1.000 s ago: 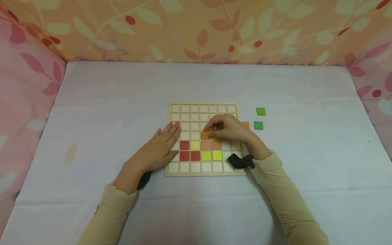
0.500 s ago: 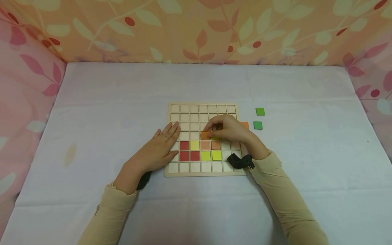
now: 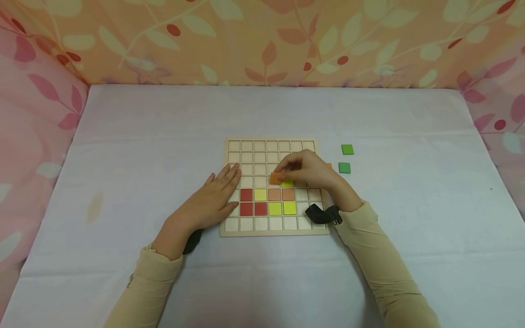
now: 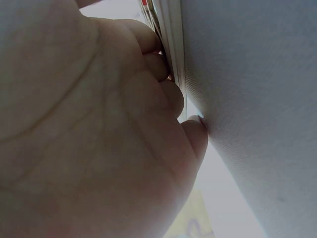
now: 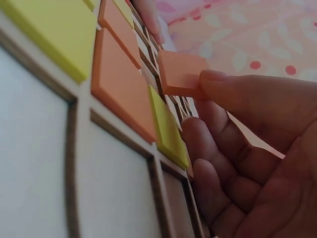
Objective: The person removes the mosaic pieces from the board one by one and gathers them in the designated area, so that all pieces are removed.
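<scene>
A square wooden grid board lies on the table, with red, yellow and orange tiles set in some of its cells. Over the middle of the board my right hand pinches an orange tile between thumb and fingers; the tile is tilted and raised off the grid. Just beside it sits a yellow tile, partly covered by the hand. My left hand rests with straight fingers on the board's left edge. In the left wrist view, the palm hides most of the board.
Two green tiles, a lighter one and a darker one, lie on the white cloth right of the board. Another orange tile peeks out behind the right wrist. Patterned fabric walls the back and sides.
The right hand has lifted the orange tile from its cell and tilted it, moving up slightly. The left hand has stayed in place.
</scene>
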A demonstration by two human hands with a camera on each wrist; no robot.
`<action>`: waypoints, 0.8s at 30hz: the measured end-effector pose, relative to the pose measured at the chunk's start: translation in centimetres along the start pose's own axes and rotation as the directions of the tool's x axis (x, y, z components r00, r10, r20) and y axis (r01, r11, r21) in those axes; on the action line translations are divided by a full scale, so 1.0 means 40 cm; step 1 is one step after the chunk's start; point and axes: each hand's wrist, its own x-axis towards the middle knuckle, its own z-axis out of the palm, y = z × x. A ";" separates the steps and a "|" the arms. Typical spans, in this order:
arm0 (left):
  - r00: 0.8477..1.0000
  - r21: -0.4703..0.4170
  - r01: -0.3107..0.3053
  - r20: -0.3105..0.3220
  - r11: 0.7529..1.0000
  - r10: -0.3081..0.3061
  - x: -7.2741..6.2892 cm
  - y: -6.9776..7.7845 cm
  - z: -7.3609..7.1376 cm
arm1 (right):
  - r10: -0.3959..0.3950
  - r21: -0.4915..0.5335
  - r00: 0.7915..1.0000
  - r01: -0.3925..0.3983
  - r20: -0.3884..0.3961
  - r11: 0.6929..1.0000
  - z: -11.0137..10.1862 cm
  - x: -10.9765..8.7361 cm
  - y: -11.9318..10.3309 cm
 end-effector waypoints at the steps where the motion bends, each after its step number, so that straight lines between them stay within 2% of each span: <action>1: 1.000 0.001 0.001 0.000 1.000 -0.001 0.000 0.000 0.000 | 0.004 0.007 1.000 -0.004 -0.010 1.000 0.000 0.000 0.000; 8: 1.000 -0.003 0.001 -0.003 1.000 -0.001 -0.005 0.000 -0.004 | 0.019 0.063 0.997 -0.014 -0.077 0.998 0.001 0.002 -0.004; 16: 1.000 -0.012 -0.008 -0.015 1.000 0.008 -0.008 0.001 -0.004 | 0.043 0.080 0.995 -0.036 -0.085 0.996 -0.006 -0.006 -0.010; 24: 1.000 -0.013 -0.014 -0.017 1.000 0.014 -0.005 0.003 -0.003 | 0.066 0.140 0.992 -0.050 -0.107 0.989 -0.019 -0.032 -0.005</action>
